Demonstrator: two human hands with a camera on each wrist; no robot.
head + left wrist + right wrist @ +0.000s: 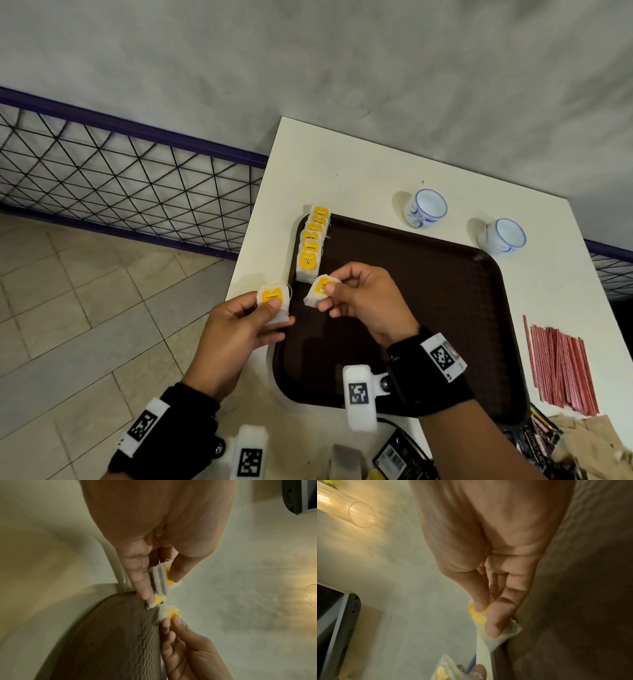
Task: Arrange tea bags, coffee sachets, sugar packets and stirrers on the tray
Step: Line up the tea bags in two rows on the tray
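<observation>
A dark brown tray lies on the white table. Several tea bags with yellow tags overlap in a row along the tray's left rim. My left hand pinches a small stack of tea bags just off the tray's left edge; in the left wrist view the stack sits between thumb and fingers. My right hand pinches one tea bag above the tray's left part, near the row's near end; in the right wrist view that tea bag is seen between thumb and forefinger.
Two blue-and-white cups stand beyond the tray. Red stirrers lie in a bundle to the tray's right. Dark sachets and brown packets lie at the near right. The table's left edge drops to a tiled floor.
</observation>
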